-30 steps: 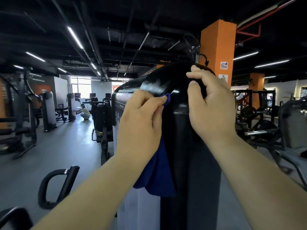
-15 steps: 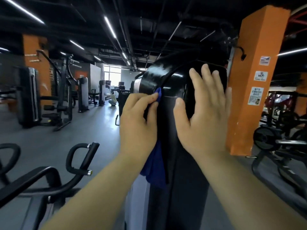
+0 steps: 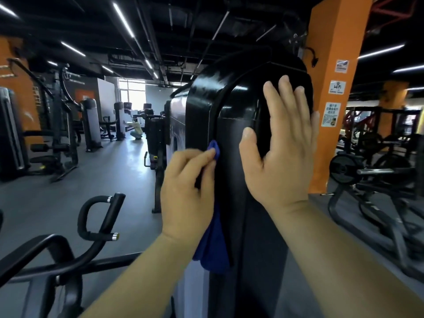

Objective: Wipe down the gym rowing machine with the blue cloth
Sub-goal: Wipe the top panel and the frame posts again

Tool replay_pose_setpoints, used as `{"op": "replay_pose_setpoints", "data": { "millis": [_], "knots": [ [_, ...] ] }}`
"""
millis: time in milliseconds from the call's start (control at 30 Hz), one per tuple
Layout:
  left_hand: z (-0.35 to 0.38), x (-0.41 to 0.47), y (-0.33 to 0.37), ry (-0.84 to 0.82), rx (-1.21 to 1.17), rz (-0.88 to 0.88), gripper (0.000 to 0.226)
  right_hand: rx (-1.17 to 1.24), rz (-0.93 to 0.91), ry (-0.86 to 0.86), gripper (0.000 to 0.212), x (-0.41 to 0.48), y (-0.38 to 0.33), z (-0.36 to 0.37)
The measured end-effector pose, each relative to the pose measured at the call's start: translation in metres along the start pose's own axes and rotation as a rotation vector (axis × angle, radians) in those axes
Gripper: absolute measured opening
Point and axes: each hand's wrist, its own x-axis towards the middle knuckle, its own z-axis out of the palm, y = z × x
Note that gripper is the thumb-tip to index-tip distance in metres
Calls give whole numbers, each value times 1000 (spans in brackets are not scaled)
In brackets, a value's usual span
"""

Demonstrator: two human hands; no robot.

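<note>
The blue cloth is held by the left hand against the left front edge of the tall black cover of the rowing machine. The fingers of this hand are curled and pressed together, and the cloth is pinched between them and the thumb. A small fold of the cloth is seen above the fingertips, touching the groove of the cover, and the larger part hangs down below the wrist, along the side of the machine.

The right hand is laid flat on the front of the same cover, higher than the left hand and just beside it. Its fingers are straight and a little spread, the thumb is set apart to the left, and nothing is held in it.

An orange pillar with white signs is seen behind the machine, to the right. A curved black handle with metal ends is found at the lower left, near the camera. Other gym machines are placed on the grey floor further back, and a crouching person is seen far away near a bright window. A weight plate on a rack is seen at the right.
</note>
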Motion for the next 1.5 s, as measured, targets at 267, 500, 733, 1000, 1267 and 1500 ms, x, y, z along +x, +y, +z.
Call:
{"op": "replay_pose_setpoints", "data": {
  "millis": [267, 500, 733, 1000, 1267, 1500],
  "knots": [
    [-11, -2, -4, -67, -110, -97, 13, 2, 68, 32, 62, -22, -8, 4],
    [-3, -42, -25, -102, -60, 37, 12, -5, 112, 3, 64, -38, -13, 5],
    [-6, -18, -20, -59, -185, -17, 12, -39, 135, 20, 66, -54, -15, 11],
    [-12, -91, -44, -220, -164, -24, 8, -63, 141, 7, 68, -81, -13, 13],
    [-6, -58, -19, -66, -167, -179, 13, -43, 126, 16, 67, -93, -9, 12],
    [-17, -136, -38, -218, -23, -238, 14, -52, 168, -44, 68, -135, -8, 11]
  ]
}}
